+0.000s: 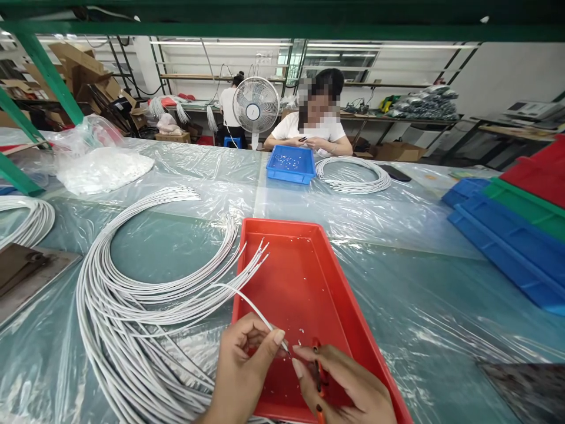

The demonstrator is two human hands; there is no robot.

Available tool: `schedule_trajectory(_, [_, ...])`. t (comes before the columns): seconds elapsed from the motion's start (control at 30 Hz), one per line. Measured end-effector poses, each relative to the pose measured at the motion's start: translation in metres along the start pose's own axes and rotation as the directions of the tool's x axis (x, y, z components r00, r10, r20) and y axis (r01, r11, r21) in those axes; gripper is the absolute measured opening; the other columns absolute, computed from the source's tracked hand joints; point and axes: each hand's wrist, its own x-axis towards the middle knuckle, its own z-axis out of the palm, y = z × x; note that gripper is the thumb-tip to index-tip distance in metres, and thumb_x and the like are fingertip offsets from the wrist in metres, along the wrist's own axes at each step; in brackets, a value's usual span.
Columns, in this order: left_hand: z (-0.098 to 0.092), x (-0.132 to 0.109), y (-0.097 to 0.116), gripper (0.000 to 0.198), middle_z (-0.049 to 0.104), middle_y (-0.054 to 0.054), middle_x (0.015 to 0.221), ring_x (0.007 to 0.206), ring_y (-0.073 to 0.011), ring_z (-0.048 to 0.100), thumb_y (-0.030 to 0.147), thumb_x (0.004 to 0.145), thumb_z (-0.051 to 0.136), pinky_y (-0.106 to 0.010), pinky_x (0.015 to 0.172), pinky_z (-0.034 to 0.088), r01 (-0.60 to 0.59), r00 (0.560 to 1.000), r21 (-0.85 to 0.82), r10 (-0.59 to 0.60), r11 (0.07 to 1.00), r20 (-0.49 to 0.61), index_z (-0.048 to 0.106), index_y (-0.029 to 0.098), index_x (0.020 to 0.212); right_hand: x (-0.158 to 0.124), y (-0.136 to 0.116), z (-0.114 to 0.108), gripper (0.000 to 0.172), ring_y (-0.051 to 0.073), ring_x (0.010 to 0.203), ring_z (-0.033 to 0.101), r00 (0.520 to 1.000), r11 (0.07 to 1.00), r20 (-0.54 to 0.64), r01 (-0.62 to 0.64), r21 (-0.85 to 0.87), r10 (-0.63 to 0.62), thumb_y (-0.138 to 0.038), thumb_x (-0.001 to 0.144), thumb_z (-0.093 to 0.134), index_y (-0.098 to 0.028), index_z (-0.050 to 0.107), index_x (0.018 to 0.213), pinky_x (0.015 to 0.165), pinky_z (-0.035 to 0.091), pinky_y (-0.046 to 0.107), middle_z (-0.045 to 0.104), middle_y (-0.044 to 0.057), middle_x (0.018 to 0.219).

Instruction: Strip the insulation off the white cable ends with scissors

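White wire (247, 301) end is pinched by left hand (241, 371) fingers over red tray (304, 282); orange-handled tool (318, 377) gripped in right hand (348, 386), wire bundle (132, 306) at 9 o'clock.

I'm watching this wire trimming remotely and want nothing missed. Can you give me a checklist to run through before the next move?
1. Left hand pinches the white wire near its end: ok.
2. Right hand grips the orange-handled tool: ok.
3. Wire tip sits in the tool's blades: cannot tell.
4. Hands are over the red tray: ok.
5. Wire bundle lies within reach on the left: ok.
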Motion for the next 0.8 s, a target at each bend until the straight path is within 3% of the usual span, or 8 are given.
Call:
schedule_trajectory(0.4, [-0.001,0.001,0.002,0.02,0.06,-0.002,0.056,0.056,-0.0163,0.059,0.028,0.077,0.059,-0.027,0.057,0.048,0.019,0.999,0.14,-0.024,0.99,0.034,0.056,0.015,0.063,0.009,0.001,-0.011,0.023,0.013,0.052,0.049,0.961,0.982,0.277,0.062,-0.18,-0.01,-0.006,0.067,0.047,-0.015,0.063,0.079,0.051,0.042,0.022,0.052,0.0,0.057])
schedule_trajectory(0.57, [-0.001,0.001,0.002,0.02,0.06,-0.002,0.056,0.056,-0.0163,0.058,0.027,0.078,0.058,-0.025,0.056,0.046,0.008,0.999,0.167,-0.014,0.986,0.038,0.056,0.015,0.062,0.008,0.004,-0.01,0.024,0.013,0.054,0.05,0.959,0.979,0.283,0.062,-0.196,-0.004,-0.006,0.064,0.047,-0.017,0.063,0.077,0.052,0.042,0.022,0.056,0.0,0.06])
schedule_trajectory(0.8, [-0.001,0.002,0.001,0.019,0.059,0.0,0.055,0.054,-0.0145,0.057,0.026,0.077,0.059,-0.024,0.055,0.045,0.014,0.999,0.146,-0.018,0.989,0.027,0.056,0.015,0.061,0.011,-0.003,-0.012,0.013,0.013,0.054,0.05,0.969,0.977,0.246,0.042,-0.21,0.011,-0.012,0.073,0.05,-0.018,0.061,0.072,0.053,0.041,0.021,0.057,0.001,0.059])
